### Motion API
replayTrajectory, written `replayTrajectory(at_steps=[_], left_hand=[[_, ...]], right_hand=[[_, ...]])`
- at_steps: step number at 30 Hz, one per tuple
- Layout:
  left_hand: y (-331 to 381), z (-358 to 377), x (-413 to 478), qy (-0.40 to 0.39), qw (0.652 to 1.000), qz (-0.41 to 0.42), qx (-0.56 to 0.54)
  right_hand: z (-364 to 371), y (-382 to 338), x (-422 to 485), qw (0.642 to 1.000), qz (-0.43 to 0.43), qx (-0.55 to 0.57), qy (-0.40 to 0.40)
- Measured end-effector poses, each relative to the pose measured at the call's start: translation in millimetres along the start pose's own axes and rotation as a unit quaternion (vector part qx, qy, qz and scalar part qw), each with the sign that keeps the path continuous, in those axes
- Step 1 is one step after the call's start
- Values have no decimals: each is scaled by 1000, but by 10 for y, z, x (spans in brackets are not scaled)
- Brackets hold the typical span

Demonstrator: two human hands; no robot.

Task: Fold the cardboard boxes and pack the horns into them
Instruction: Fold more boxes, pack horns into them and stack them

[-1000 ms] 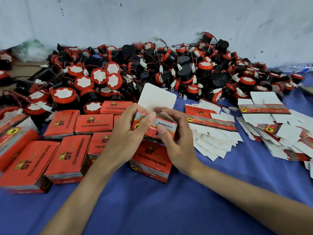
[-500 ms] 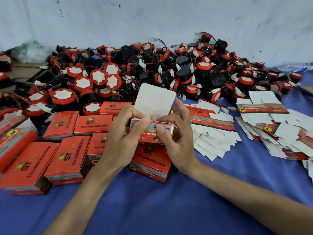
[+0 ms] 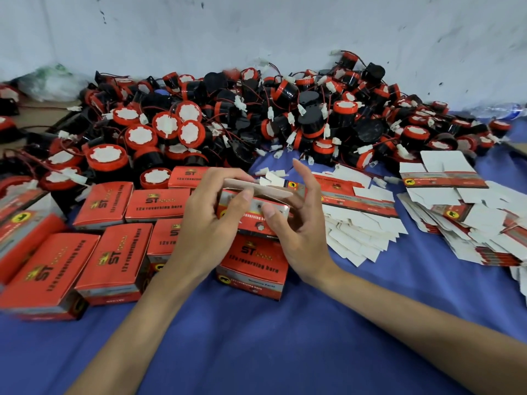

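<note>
Box: a small red box is held up in both hands, just above the packed boxes. Its top flap is folded down almost flat over the opening.
Left hand: the left hand holds the left end of the box. Its fingers curl over the flap and its thumb presses the front of the box. This grip is pinching the box.
Right hand: the right hand is at the right end of the box. The thumb presses on the front face. The fingers stand up loose and spread behind the box. I cannot tell if they touch it.
Packed boxes: many closed red boxes lie left of the held box. One more sits right under it.
Horns: a big pile of red and black horns lies behind the held box, by the wall. They have thin wires and little white plugs.
Flat boxes: two heaps of flat boxes not yet folded, white inside, lie right of the held box. One heap is just beside the right hand. The other is farther right.
Bench: a blue cloth covers the bench under all of it.
Bag: a clear plastic bag lies far left of the horn pile, by the wall.
</note>
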State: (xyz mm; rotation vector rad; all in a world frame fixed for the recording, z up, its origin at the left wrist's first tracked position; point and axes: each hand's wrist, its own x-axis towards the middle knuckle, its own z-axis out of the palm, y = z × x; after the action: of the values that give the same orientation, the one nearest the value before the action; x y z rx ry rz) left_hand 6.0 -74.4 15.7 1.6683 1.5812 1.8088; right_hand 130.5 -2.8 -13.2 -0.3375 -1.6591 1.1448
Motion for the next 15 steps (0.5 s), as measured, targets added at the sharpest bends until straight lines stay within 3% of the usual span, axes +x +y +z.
replayTrajectory(at_steps=[4,15], left_hand=[[14,6,-8,-4,999,26,36],[15,-22,16,-21,999,-32,20]], right_hand=[[-19,24,20,997,-36,-54,-28],[-34,64,17,995,-15,-84,-46]])
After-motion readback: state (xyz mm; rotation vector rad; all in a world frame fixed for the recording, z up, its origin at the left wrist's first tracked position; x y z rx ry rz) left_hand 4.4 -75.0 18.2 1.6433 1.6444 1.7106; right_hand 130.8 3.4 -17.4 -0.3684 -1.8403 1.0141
